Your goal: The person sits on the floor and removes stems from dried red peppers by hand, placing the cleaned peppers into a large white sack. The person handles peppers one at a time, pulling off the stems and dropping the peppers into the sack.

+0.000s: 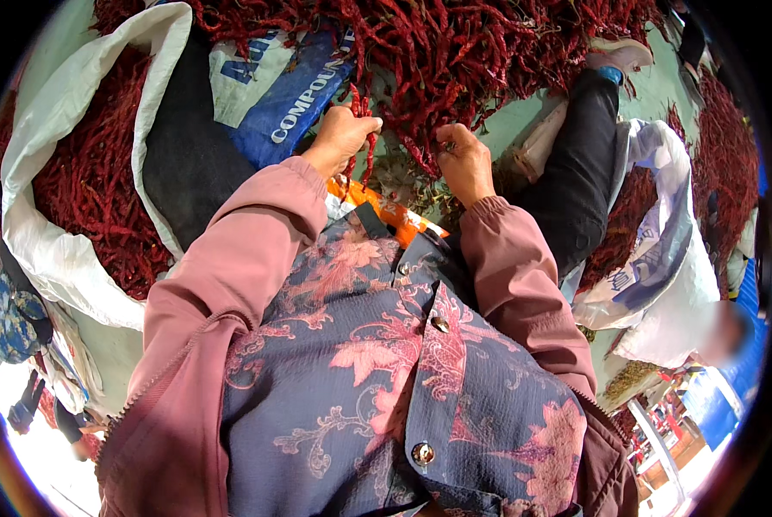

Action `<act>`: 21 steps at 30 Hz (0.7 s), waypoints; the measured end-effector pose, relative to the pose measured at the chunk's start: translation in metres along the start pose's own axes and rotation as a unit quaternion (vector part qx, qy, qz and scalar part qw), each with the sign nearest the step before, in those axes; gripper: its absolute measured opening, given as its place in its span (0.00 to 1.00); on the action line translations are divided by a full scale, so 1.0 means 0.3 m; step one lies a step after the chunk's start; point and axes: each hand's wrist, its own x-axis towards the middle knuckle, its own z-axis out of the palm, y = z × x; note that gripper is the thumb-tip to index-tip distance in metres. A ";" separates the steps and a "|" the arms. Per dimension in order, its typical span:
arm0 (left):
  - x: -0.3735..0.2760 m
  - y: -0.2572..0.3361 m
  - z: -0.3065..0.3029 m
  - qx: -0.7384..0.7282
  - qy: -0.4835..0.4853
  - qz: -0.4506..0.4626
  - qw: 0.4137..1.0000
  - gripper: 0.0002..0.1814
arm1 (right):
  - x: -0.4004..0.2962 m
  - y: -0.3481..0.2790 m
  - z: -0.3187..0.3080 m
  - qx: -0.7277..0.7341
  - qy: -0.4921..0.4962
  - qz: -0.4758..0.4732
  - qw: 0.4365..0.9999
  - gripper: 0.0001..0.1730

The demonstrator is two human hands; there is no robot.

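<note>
My left hand (342,139) holds a small bunch of long dried red chili peppers (362,106), their tips sticking out above and below the fingers. Across from it, my right hand (467,161) is curled with its fingertips bent inward, touching or very close to chilies (425,152) that hang down from the heap. Whether those fingers pinch something is hidden. Just beyond both hands spreads a big heap of dried red chilies (476,45). Loose stems and dry bits (396,171) lie on the floor between my hands.
A white woven sack (76,265) full of chilies stands left; another open sack (673,271) with chilies stands right. A blue and white printed sack (282,103) lies by my left leg. Orange plastic packaging (392,213) is near my lap. More chilies (725,168) lie far right.
</note>
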 end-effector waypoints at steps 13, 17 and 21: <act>0.094 -0.116 0.089 -0.130 0.010 -0.048 0.990 0.04 | 0.102 0.009 0.178 0.112 -0.023 0.026 0.993 0.18; 0.015 -0.090 0.089 -0.236 -0.014 -0.021 0.972 0.06 | 0.061 -0.054 0.177 0.075 0.001 -0.045 0.996 0.15; -0.034 -0.070 0.080 -0.236 -0.029 0.008 0.971 0.09 | 0.045 -0.085 0.173 0.138 -0.017 -0.022 0.990 0.14</act>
